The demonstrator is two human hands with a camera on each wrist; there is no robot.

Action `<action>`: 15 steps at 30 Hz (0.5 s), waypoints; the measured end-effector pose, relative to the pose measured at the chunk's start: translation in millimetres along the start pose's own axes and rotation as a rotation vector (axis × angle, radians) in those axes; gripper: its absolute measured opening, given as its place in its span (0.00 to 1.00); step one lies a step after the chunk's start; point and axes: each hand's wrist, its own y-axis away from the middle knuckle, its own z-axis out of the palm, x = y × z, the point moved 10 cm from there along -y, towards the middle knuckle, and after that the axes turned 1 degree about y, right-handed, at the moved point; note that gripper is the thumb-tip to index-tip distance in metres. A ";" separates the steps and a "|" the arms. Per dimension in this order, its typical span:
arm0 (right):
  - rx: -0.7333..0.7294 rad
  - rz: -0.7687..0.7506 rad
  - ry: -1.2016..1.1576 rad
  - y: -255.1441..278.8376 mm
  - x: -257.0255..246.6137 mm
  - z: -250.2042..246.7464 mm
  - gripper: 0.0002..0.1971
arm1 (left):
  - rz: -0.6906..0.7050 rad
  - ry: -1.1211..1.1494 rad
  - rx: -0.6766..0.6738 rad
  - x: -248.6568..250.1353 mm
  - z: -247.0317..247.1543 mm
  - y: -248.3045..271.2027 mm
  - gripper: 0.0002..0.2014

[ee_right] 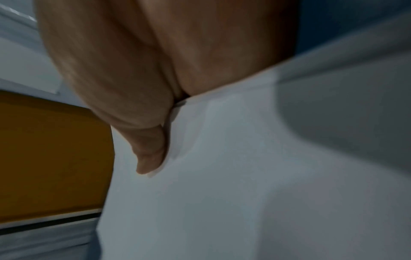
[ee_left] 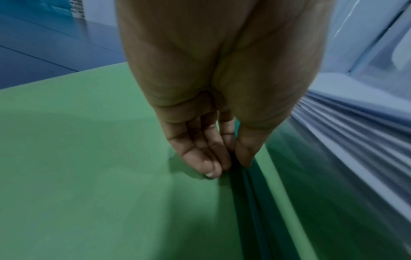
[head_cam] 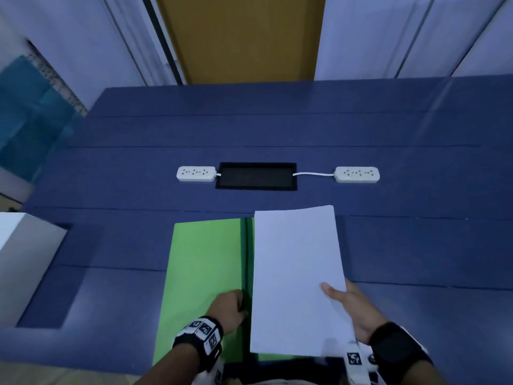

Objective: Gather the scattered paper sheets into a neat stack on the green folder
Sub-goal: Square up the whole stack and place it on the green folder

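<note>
1. Head view: the green folder (head_cam: 202, 268) lay open on the blue table (head_cam: 416, 245). The right hand (head_cam: 352, 309) gripped the paper stack (head_cam: 297, 276), thumb on top, over the folder's right half. The left hand (head_cam: 227, 307) rested at the folder's spine.
2. Left wrist view: the left hand's fingertips (ee_left: 211, 168) pressed, nearly straight, on the folder (ee_left: 89, 158) beside the crease; the fanned sheet edges (ee_left: 355, 133) lay beyond the thumb.
3. Right wrist view: the thumb (ee_right: 151, 151) pinched the paper (ee_right: 222, 193); the other fingers were hidden beneath.
</note>
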 end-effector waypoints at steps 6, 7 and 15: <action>0.016 0.063 0.126 -39.7 40.5 -9.1 0.19 | 0.004 0.116 -0.010 -3.5 7.6 1.6 0.09; 0.023 0.057 0.135 -40.7 41.7 -9.1 0.19 | 0.012 0.114 -0.012 -3.3 8.6 1.2 0.09; 0.068 0.036 0.199 -40.0 48.0 -3.8 0.19 | -0.005 0.092 -0.046 -0.3 8.0 -2.5 0.05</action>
